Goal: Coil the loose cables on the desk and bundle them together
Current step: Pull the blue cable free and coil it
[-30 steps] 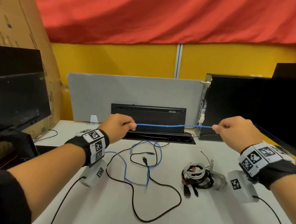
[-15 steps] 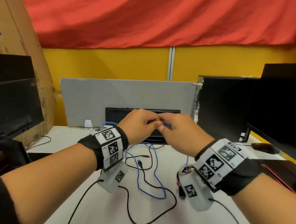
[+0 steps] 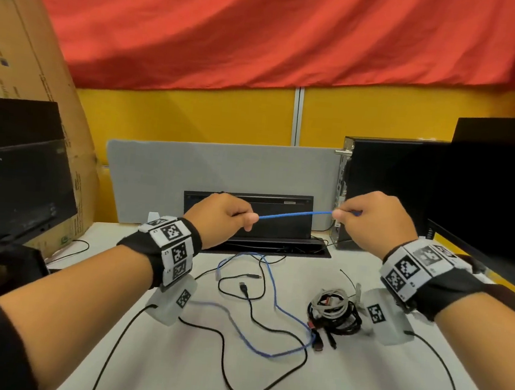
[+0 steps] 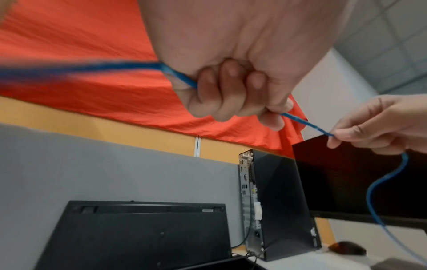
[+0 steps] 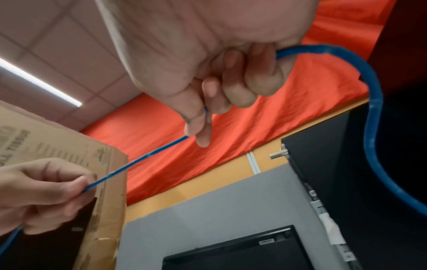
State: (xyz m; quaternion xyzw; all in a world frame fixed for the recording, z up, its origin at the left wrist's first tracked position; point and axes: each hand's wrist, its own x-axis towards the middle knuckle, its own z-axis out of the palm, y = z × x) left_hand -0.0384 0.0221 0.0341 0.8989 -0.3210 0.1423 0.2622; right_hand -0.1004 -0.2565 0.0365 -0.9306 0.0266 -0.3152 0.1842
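Note:
A blue cable is stretched taut in the air between both hands above the white desk. My left hand pinches it at the left, my right hand pinches it at the right. The rest of the blue cable trails in loose loops on the desk and hangs in a curve under the right hand. A loose black cable with a USB plug lies across the desk. A coiled bundle of white and black cables sits right of centre.
A black keyboard leans against a grey divider at the back. A black computer tower and monitor stand at right, another monitor and a cardboard box at left. A cable slot crosses the desk's back.
Half a second ago both hands met at the centre; now they have drawn apart again, pulling a length of blue cable taut between them. The blue loops on the desk have shifted.

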